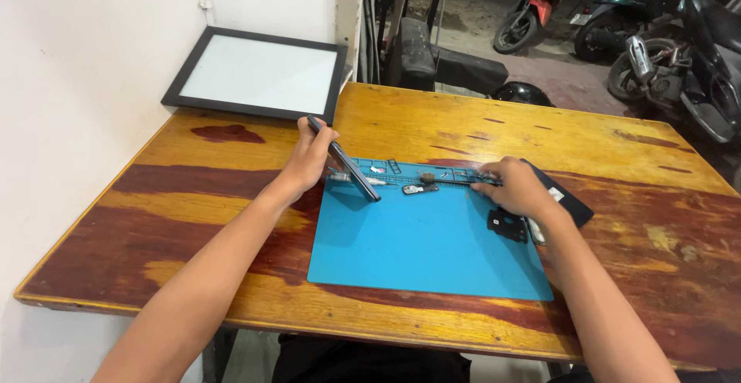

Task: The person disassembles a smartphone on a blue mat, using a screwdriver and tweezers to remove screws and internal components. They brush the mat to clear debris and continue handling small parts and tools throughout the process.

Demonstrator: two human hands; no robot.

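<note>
My left hand (309,155) grips a dark smartphone (345,161), holding it on edge and tilted over the upper left corner of a blue work mat (417,252). My right hand (515,186) rests at the mat's upper right, fingers closed around a thin dark tool in the compartment strip (432,175); what exactly it pinches is hard to tell. A small dark part (420,188) lies on the mat between my hands. A black component (508,225) sits below my right hand.
The mat lies on a worn wooden table (193,221). A black-framed white panel (258,73) leans against the wall at the back left. A dark flat piece (571,205) lies at the mat's right edge. Parked motorbikes (664,43) stand beyond the table.
</note>
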